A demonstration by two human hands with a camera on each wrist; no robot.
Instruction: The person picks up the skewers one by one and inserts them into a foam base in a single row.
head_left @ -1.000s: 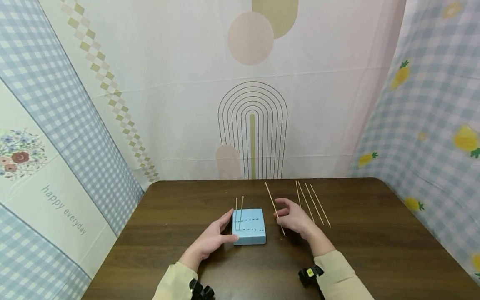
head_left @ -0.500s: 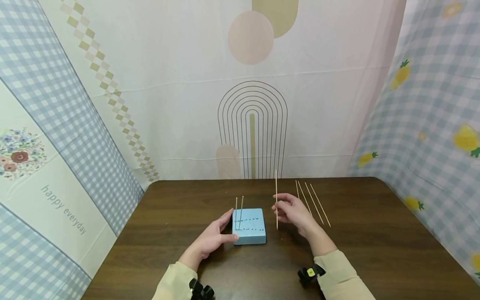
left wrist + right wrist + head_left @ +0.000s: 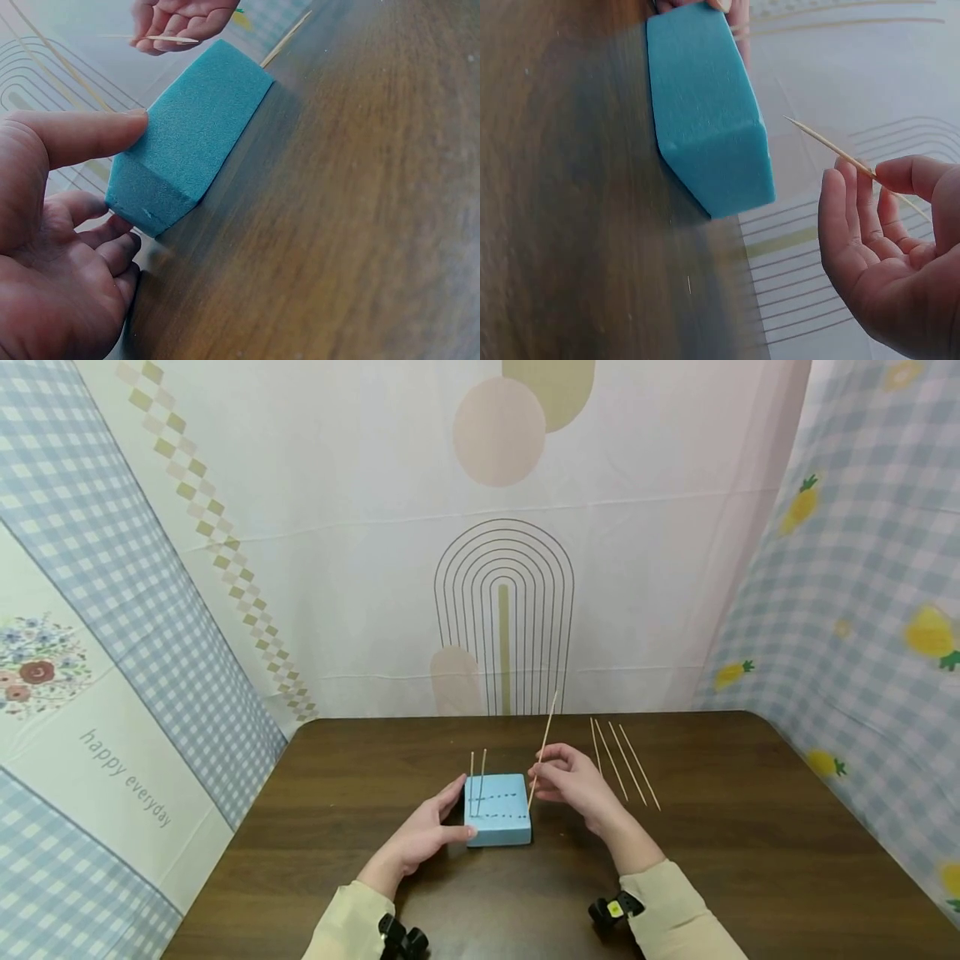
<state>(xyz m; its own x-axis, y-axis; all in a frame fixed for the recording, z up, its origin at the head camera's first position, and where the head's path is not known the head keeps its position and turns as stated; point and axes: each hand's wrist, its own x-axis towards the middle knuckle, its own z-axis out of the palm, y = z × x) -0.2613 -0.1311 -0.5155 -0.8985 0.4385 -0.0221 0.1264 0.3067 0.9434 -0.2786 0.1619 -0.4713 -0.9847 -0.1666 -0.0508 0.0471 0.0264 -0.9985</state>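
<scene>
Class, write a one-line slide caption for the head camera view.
Left hand steadies a blue foam block while the right hand pinches a wooden skewer above it.

You can read only one text, the words "happy everyday", printed in grey script on the cloth backdrop (image 3: pixel 123 777) to your left.
</scene>
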